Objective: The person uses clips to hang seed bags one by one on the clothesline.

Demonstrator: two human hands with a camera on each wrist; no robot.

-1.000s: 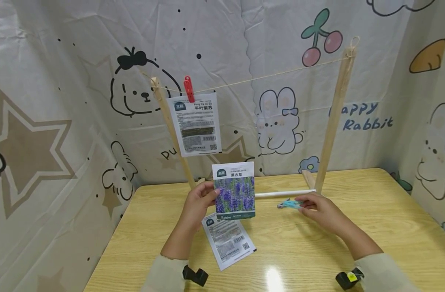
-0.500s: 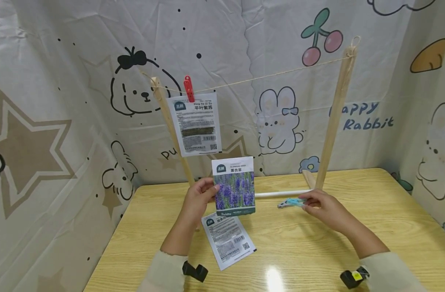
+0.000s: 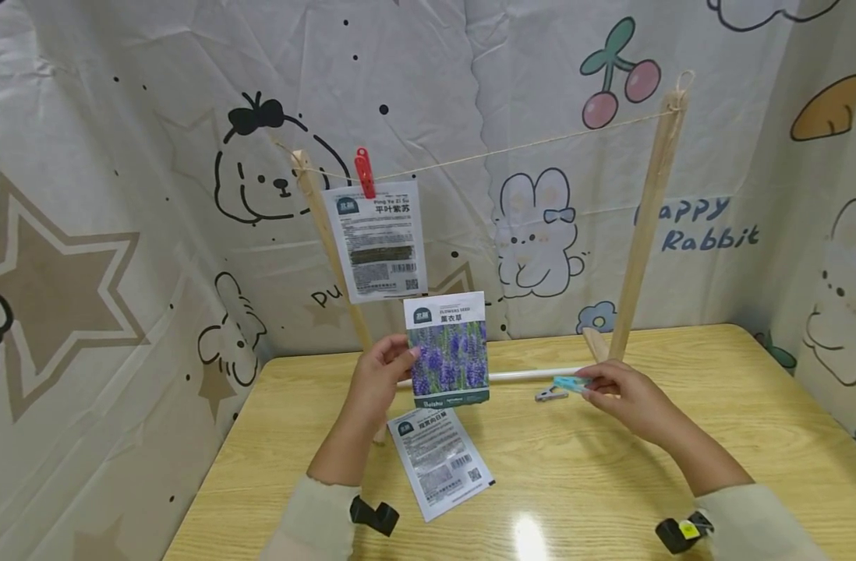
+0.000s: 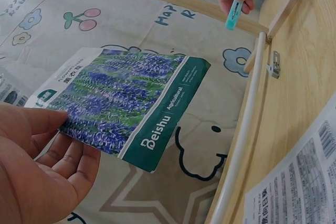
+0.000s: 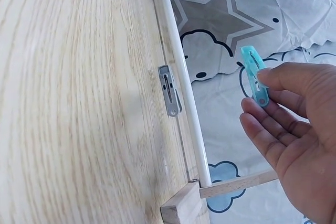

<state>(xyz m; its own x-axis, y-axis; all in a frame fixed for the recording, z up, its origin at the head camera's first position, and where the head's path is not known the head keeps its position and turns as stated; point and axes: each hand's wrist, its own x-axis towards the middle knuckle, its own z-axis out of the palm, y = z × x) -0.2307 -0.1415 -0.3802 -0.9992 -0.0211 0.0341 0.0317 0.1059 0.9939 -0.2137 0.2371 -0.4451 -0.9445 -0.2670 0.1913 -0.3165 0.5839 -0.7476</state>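
My left hand (image 3: 380,379) pinches the left edge of a lavender seed packet (image 3: 447,354), its purple-flower front facing me. The packet is held up above the table, below the hanging packet. In my right hand (image 3: 627,397) is a turquoise clothespin (image 5: 254,74), pinched between thumb and fingers. On the table beneath it lies a grey clothespin (image 5: 169,92), near the white rod. A second seed packet (image 3: 442,467) lies back side up on the table under the lavender one. Another packet (image 3: 377,249) hangs from the string by a red clothespin (image 3: 364,173).
A wooden frame's left post (image 3: 316,202) and right post (image 3: 648,218) hold up a thin string (image 3: 512,148). A white rod (image 3: 522,375) runs low between the posts. Behind the wooden table (image 3: 575,483) hangs a printed cloth (image 3: 442,70).
The lavender packet has risen slightly in my left hand. My right hand has lifted the turquoise clothespin clear of the grey one and shifted a little right.
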